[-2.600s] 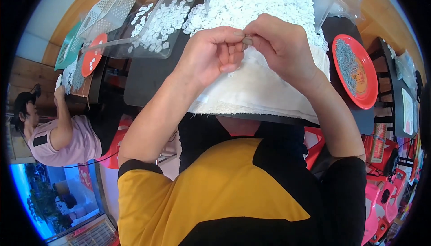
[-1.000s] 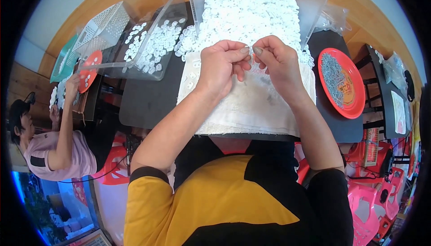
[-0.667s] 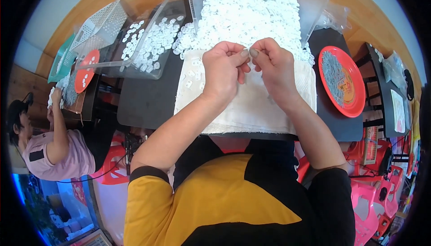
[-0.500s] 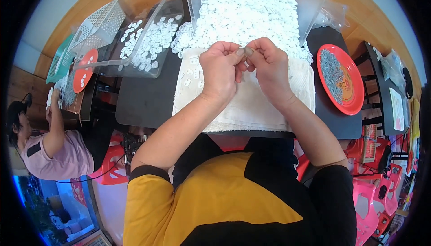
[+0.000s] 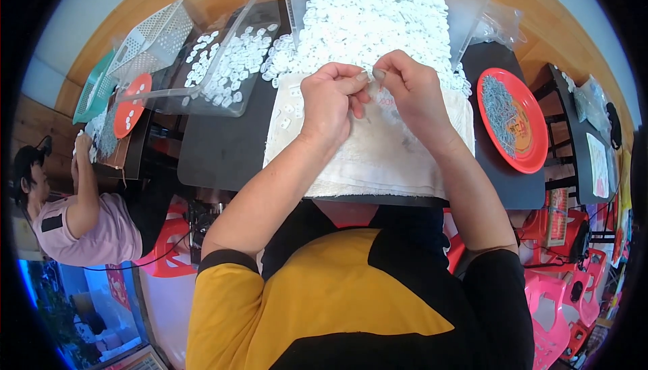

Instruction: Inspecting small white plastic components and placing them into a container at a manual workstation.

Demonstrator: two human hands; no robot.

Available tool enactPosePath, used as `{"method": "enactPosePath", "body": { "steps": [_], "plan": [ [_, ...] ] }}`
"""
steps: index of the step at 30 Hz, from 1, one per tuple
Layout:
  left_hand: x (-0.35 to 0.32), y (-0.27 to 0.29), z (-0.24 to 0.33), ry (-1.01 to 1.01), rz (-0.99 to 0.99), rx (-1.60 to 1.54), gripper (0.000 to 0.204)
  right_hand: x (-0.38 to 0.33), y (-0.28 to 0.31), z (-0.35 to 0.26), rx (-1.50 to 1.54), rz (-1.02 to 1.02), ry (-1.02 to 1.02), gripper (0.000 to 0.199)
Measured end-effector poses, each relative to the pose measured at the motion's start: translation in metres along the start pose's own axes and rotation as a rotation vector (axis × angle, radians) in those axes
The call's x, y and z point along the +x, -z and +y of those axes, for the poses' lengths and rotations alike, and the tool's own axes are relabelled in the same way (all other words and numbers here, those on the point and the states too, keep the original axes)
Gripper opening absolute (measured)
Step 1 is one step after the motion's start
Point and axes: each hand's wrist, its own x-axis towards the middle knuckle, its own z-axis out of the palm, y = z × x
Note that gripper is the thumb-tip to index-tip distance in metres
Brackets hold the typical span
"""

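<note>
Over the cream towel (image 5: 364, 161), my left hand (image 5: 329, 96) is closed in a pinch, with the edge of a small white plastic piece (image 5: 370, 75) showing at its thumb tip. Right beside it, my right hand (image 5: 417, 90) pinches thumb against forefinger; whatever lies between them is too small to make out. A few white plastic pieces with holes (image 5: 286, 123) lie on the towel left of my left hand. Beyond both hands, a big heap of the same white pieces (image 5: 378, 19) spills from a clear plastic bin (image 5: 476, 12).
A red plate (image 5: 533, 120) of thin grey metal pins (image 5: 498, 110) stands on the right of the dark table (image 5: 216, 154). At left are a clear tub (image 5: 162, 103), a white basket (image 5: 152, 39) and an orange-red plate (image 5: 133, 103). A co-worker in pink (image 5: 94, 228) handles white pieces there.
My right hand has drawn slightly right, and its fingertips have parted from those of my left hand. The left hand stays nearly in place. The view has shifted a little.
</note>
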Motion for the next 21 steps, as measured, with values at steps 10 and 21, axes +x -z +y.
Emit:
{"method": "enactPosePath", "body": {
  "steps": [10, 21],
  "plan": [
    [0.001, 0.002, 0.004, 0.049, -0.042, 0.083, 0.003, 0.002, 0.005, 0.002, -0.129, -0.113, -0.019, 0.005],
    [-0.002, 0.001, 0.001, 0.041, -0.067, 0.124, 0.003, -0.001, 0.003, -0.006, 0.28, -0.168, -0.392, 0.008]
  ]
}}
